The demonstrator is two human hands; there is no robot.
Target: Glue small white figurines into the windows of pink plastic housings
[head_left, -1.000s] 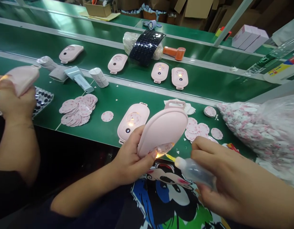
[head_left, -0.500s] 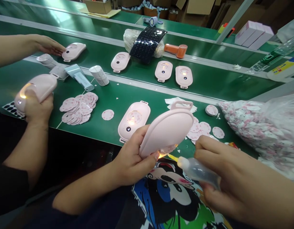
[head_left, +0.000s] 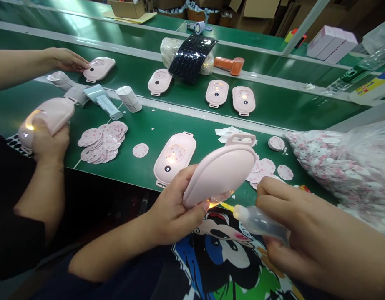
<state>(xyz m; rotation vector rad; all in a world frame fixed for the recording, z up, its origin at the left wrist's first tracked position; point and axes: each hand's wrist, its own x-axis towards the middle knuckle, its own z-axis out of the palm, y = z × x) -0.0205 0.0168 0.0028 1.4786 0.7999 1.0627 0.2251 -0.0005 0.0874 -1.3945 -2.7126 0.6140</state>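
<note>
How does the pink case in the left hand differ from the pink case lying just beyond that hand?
The held case is raised and tilted in the left hand; the lying case rests on the green bench. The held case shows a mostly plain pink face; the lying case shows a round black mark. Both are pink and glow.

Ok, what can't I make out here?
Head view:
Held case: far face, hidden by its own back.
Bottle: rear end hidden by the right hand.
Yellow nozzle: tip too small to tell if it touches the case.
White cylinder: print too small to read.
Bag: cut off by the right edge.
</note>
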